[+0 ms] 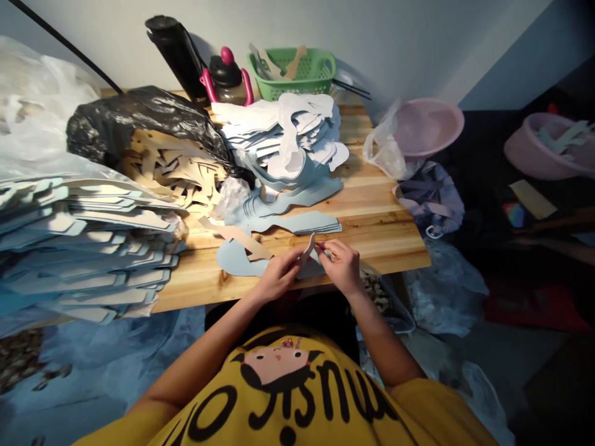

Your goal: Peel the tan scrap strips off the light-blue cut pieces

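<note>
Risk: overly hard pinching could crease or tear the thin tan card strip (307,249), held upright between the clenched left hand (279,275) and right hand (339,267), just above a pale blue card cutout (235,260) on the wooden surface (372,210).

Table: pine plank top (372,229), wall behind
Back edge: black flask (175,59) leaning, brown sippy bottle (227,73) with pink handles just beside it
Basket: green plastic (292,77), flat wooden pieces inside
Left: black plastic bag (139,118) lying open on table
Right: pink basin (421,127), clear plastic bag (383,148) against its rim; second pink basin (543,152) farther right
</note>
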### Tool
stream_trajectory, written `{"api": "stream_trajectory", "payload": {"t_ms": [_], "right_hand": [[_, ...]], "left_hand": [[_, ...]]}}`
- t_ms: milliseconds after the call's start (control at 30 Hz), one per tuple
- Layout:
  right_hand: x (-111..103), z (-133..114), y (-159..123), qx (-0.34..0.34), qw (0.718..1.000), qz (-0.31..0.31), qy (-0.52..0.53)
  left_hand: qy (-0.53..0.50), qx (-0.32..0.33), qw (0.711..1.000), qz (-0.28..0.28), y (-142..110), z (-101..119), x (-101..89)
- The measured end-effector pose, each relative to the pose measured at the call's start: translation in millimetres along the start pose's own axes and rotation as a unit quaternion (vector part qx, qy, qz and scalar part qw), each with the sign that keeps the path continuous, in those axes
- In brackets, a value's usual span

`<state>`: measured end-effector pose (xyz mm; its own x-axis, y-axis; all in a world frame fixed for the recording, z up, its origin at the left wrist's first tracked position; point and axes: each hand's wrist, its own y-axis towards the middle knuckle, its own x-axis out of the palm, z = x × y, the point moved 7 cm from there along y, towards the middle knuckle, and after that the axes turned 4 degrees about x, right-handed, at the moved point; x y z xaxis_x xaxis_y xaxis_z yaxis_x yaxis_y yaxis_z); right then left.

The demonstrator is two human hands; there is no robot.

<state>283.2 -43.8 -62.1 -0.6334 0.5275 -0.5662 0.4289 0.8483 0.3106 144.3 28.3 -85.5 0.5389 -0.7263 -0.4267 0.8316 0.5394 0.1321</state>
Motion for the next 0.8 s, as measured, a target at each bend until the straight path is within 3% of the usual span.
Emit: {"api": "stream_trajectory", "payload": {"t_ms": [200,300,400,467,533,633,700,800], "right_hand": [[2.6,1.7,1.8,-0.005,0.998,-0.034,-0.058],[-1.2,1.7,2.6,-0.001,0.999,-0.03,-0.033],[-9.3,16.4,5.1,0.081,0.996,-0.002,0.046],[-16.8,34.2,5.1,0.171,0.973,0.035,0.148],[-21.5,50.1,2.7,0.241,0.929,0.056,0.276],[-29.3,63.1,-3.8,0.279,0.879,0.06,0.383],[-36.6,67.7,-11.1,0.284,0.881,0.054,0.375],[-41.2,67.0,-21.9,0.266,0.918,-0.006,0.294]], "left_hand": [[-0.01,0.008,1.0,-0.005,2.0,-1.5,0.7],[0.007,0.011,1.0,-0.003,1.7,-2.0,1.6],[0.025,0.02,0.999,-0.01,0.2,-0.4,3.7],[0.033,0.029,0.999,-0.015,-1.2,1.7,5.4],[0.047,0.039,0.998,-0.019,-2.8,4.2,7.5],[0.091,0.048,0.995,-0.005,-5.4,5.2,10.2],[0.125,0.048,0.991,0.007,-7.1,3.5,12.6],[0.17,0.054,0.984,0.007,-8.8,1.2,17.7]]}}
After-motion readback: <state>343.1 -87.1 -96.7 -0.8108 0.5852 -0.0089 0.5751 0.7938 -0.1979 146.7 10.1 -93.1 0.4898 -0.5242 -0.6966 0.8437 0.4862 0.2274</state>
